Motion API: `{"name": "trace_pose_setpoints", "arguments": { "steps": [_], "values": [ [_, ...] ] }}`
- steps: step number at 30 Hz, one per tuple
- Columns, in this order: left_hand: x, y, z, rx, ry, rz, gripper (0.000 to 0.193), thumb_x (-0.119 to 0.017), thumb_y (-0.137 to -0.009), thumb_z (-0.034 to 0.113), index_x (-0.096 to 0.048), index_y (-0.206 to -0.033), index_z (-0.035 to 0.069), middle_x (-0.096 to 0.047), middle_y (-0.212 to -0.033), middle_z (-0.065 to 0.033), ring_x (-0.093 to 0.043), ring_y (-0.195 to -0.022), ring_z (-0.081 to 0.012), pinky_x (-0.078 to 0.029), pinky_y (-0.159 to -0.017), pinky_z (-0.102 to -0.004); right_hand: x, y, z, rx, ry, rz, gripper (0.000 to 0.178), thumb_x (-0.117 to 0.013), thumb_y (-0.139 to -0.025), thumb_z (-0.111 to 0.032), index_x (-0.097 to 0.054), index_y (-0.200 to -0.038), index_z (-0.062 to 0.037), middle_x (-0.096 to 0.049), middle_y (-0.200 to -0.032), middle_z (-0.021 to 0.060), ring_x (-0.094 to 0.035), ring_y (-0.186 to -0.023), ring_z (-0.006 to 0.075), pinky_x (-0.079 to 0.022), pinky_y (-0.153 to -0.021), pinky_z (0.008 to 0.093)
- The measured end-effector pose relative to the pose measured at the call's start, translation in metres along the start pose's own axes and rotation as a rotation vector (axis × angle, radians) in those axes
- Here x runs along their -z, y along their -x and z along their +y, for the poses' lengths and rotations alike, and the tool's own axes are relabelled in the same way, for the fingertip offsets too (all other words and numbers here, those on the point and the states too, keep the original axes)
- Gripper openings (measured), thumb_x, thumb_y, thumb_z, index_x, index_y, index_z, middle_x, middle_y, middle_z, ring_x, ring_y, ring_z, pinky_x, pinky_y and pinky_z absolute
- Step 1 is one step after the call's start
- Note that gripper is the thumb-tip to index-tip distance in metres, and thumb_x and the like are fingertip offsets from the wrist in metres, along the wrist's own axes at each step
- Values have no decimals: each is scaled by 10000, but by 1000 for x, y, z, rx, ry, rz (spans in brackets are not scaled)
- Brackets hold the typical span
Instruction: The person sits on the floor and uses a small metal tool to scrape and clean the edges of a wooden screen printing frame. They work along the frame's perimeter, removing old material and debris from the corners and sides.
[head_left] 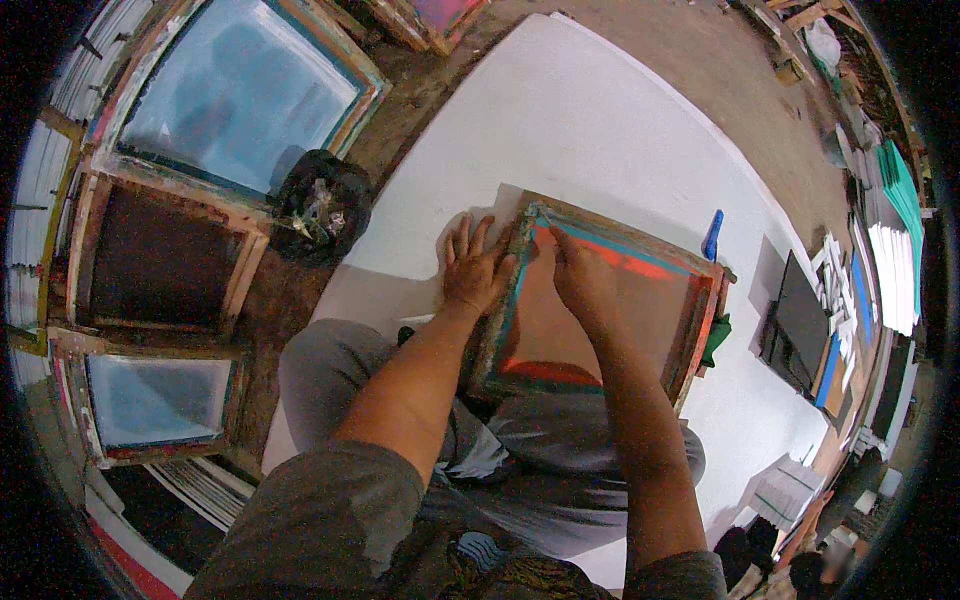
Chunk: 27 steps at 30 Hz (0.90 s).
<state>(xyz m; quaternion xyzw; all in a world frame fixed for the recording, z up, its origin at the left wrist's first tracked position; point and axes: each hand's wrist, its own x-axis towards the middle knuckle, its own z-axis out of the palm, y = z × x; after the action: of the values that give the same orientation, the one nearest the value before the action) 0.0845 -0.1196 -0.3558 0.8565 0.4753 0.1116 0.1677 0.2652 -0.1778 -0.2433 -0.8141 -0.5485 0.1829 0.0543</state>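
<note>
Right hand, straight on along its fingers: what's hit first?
Likely the wooden frame's far rail, near its left corner; unclear whether the right hand is low enough to strike it.

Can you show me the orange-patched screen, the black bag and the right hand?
Wood-framed screen (pixel 545 315), head view: on its brownish surface.
Black plastic bag (pixel 350 188), head view: its upper right side.
Right hand (pixel 585 278), head view: back of the hand.

- Two hands in play, one left hand (pixel 478 272), one right hand (pixel 585 280)!
- One framed screen (pixel 655 315) under them, a single one!
- Three more down the left: one big blue screen (pixel 250 100), one dark screen (pixel 160 262), one pale screen (pixel 158 400)!
- One black bag (pixel 345 195), one only!
- One small blue object (pixel 713 236) and one dark panel (pixel 797 325) over right!
</note>
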Motion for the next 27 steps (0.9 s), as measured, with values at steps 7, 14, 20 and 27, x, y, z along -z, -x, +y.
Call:
{"name": "trace_pose_setpoints", "arguments": {
  "steps": [7,14,20,27],
  "values": [
    [4,3,0,14,66,-7,572,-413,-1039,490,-430,-1584,317,-314,-1657,-87,-167,-1560,-385,-88,-1256,-602,20,1,-21,34,23,-3,396,-536,-1015,-216,-613,-1403,-228,-723,-932,236,-711,-827,437,-560,-698,581],
    [-2,2,-7,-49,56,33,589,-437,-1033,474,-451,-1576,244,-324,-1649,-125,-158,-1559,-409,-77,-1257,-613,17,-11,-34,35,180,-13,389,-541,-973,-175,-649,-1347,-172,-728,-1002,244,-709,-948,440,-585,-743,561],
    [3,1,6,-54,67,19,595,-464,-1029,459,-460,-1570,210,-330,-1635,-156,-178,-1536,-451,-81,-1247,-637,17,-29,-23,39,81,-149,427,-532,-955,-143,-603,-1376,-113,-715,-1005,285,-707,-925,461,-597,-750,548],
    [9,4,9,-29,125,50,600,-464,-1023,468,-455,-1572,227,-313,-1637,-152,-172,-1527,-473,-81,-1233,-668,9,-19,-14,101,-79,-133,464,-513,-976,-114,-553,-1438,-109,-713,-957,302,-704,-856,489,-564,-769,606]
  ]
}}
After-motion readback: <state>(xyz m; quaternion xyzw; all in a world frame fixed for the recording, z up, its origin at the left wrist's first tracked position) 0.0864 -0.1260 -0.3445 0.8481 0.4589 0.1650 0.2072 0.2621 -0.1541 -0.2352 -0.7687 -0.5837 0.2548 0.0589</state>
